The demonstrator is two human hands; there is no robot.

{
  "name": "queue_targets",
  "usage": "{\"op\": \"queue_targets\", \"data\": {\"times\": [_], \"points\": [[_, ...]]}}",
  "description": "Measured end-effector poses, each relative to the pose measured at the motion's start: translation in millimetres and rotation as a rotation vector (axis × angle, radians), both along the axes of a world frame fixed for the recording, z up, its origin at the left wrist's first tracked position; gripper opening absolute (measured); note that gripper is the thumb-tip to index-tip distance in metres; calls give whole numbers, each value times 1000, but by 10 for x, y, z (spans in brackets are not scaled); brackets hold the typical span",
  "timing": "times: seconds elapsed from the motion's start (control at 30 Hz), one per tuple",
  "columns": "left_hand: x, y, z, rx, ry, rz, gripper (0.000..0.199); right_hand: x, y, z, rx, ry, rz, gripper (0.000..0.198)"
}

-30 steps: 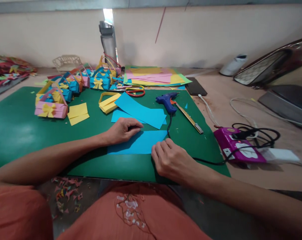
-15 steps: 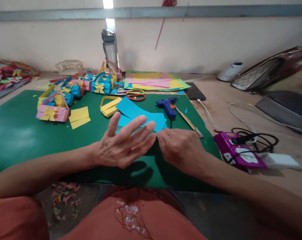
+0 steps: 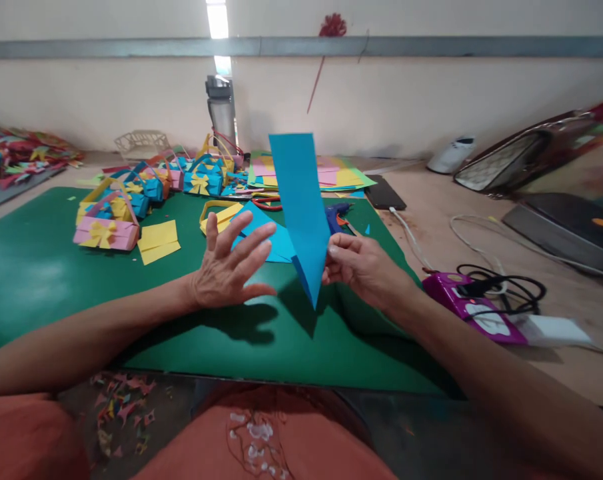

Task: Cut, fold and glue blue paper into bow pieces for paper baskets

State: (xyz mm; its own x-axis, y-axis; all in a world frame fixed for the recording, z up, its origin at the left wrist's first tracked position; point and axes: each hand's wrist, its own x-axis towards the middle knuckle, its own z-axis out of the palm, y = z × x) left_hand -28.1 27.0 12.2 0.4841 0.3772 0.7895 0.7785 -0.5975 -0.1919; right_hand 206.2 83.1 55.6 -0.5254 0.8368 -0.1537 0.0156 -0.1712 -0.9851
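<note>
My right hand [image 3: 358, 267] pinches a strip of blue paper [image 3: 298, 193] by its right edge and holds it up above the mat; the strip bends near its lower end. To its left, my left hand [image 3: 236, 260] is raised with fingers spread and nothing in it. Behind the hands, more blue paper [image 3: 268, 237] lies flat on the green cutting mat [image 3: 221, 340]. A yellow paper basket [image 3: 221, 217] stands just beyond my left hand. The blue glue gun [image 3: 335, 219] is partly hidden behind the held paper.
Finished paper baskets [image 3: 108, 230] with bows stand at the left, near a folded yellow paper [image 3: 158, 241]. Coloured sheets [image 3: 354, 175], red-handled scissors [image 3: 267, 203] and a phone [image 3: 385, 193] lie at the back. A purple power strip [image 3: 474, 310] with cables sits right.
My right hand has lifted a blue paper strip from the mat and turned it upright. My left hand has moved slightly left, away from the right hand, with its fingers spreading wider.
</note>
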Motion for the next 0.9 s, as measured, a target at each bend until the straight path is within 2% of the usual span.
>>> {"op": "queue_targets", "data": {"times": [0.1,0.17,0.27,0.4,0.53,0.6,0.67,0.77,0.83,0.9], "points": [[14,70,-34,-68,-39,64,88,13,3,-55,-71,-10,27,27],[39,55,-44,-80,-21,57,76,12,-18,-58,-83,-17,40,26],[81,-23,-27,-69,41,-36,51,-6,-56,-53,-103,-29,55,25],[148,-115,31,16,185,-139,34,-55,-119,-82,-125,-57,76,25],[203,-115,78,139,162,-196,4,-94,-191,-111,-146,-84,124,25],[206,-90,86,112,135,-181,14,-93,-210,-113,-105,-118,144,24],[192,-56,82,61,83,-150,16,-79,-212,-114,25,-160,122,23],[164,-7,60,-22,-24,-125,11,-44,-202,-134,302,-213,60,21],[158,9,45,-76,-63,-138,12,-21,-200,-161,551,-285,19,20],[169,7,35,-124,-89,-154,13,0,-207,-196,881,-375,-8,26]]}}
